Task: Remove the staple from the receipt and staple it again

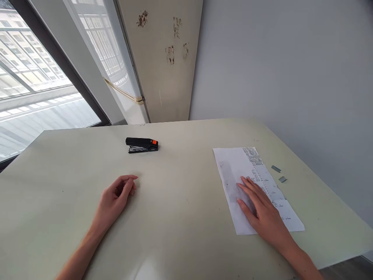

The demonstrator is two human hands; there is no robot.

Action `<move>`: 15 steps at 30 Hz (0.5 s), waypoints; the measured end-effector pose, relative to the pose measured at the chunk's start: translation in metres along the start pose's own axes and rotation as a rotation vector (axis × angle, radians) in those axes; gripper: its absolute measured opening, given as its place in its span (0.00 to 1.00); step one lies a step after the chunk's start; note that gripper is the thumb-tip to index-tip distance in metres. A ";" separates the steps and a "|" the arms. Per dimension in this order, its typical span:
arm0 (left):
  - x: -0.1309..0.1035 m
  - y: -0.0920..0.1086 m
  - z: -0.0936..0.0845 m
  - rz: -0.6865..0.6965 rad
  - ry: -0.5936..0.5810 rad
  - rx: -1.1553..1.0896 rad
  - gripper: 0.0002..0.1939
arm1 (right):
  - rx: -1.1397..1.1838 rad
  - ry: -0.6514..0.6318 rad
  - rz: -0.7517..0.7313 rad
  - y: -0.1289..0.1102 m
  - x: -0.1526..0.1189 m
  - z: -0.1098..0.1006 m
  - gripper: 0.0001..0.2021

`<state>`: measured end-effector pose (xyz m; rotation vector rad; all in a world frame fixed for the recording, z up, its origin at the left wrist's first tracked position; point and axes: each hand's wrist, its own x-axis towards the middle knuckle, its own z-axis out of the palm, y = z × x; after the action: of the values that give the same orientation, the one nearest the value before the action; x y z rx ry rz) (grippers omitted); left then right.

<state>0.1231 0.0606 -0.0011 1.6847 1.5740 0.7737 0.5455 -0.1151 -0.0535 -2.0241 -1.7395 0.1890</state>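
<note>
My left hand [118, 196] rests on the table at the left with its fingers loosely curled in; nothing shows between them. Beyond it lies a black stapler [142, 145] with an orange patch on its right end, not touched by either hand. On the right, my right hand [260, 210] lies palm down with fingers spread on white paper [233, 171], which bears printed text along its right side. Just right of the paper are two small grey strips, one farther [276, 168] and one nearer [282, 179].
The pale table [175, 210] has its far edge near a stained cream panel [163, 77] and a white door with a long handle [125, 92]. A window is at the far left. A grey wall [276, 70] runs along the right side.
</note>
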 end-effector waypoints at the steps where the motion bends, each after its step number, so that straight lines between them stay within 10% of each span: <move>1: 0.000 -0.001 0.000 -0.006 -0.002 -0.002 0.20 | 0.001 -0.003 0.004 0.000 0.000 0.000 0.24; 10: 0.002 -0.011 -0.002 -0.010 -0.024 0.027 0.21 | 0.072 -0.080 0.084 0.001 0.001 -0.013 0.28; 15: 0.002 -0.011 -0.001 -0.007 -0.027 0.032 0.21 | 0.098 0.098 0.306 0.016 0.000 -0.032 0.30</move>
<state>0.1157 0.0628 -0.0097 1.7053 1.5806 0.7227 0.5723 -0.1249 -0.0315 -2.1785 -1.3299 0.2628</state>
